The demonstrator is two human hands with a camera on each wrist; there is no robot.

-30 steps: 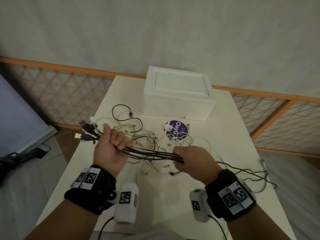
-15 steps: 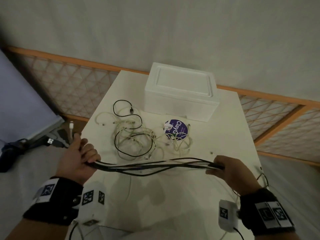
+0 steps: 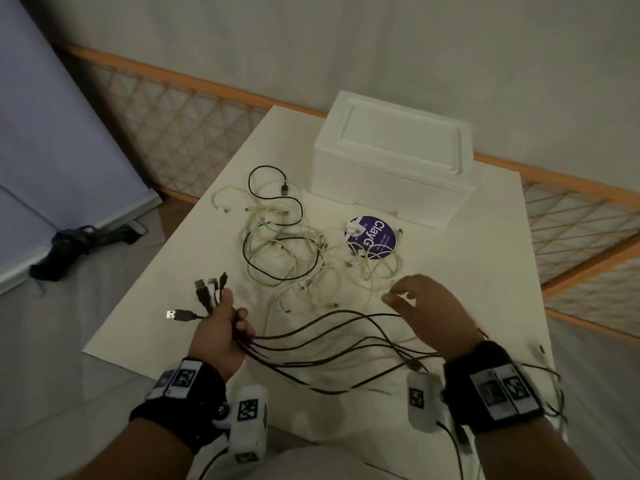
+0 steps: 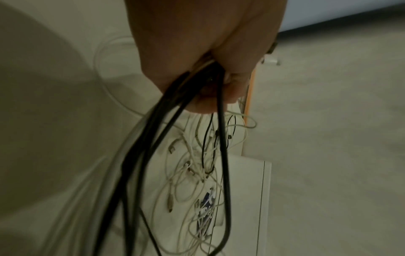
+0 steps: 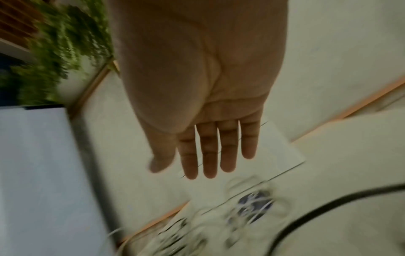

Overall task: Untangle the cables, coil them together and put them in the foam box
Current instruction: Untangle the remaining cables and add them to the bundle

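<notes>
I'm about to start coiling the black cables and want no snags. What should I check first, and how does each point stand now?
1. Left hand grips the black cable bundle near the plugs: ok.
2. Right hand ready to guide the slack: not ok, it is open and holds nothing.
3. Bundle strands gathered: not ok, they fan out loosely across the white table.
4. Bundle free of the white cable tangle: cannot tell.
5. White foam box open to receive the coil: not ok, lid is on.
</notes>
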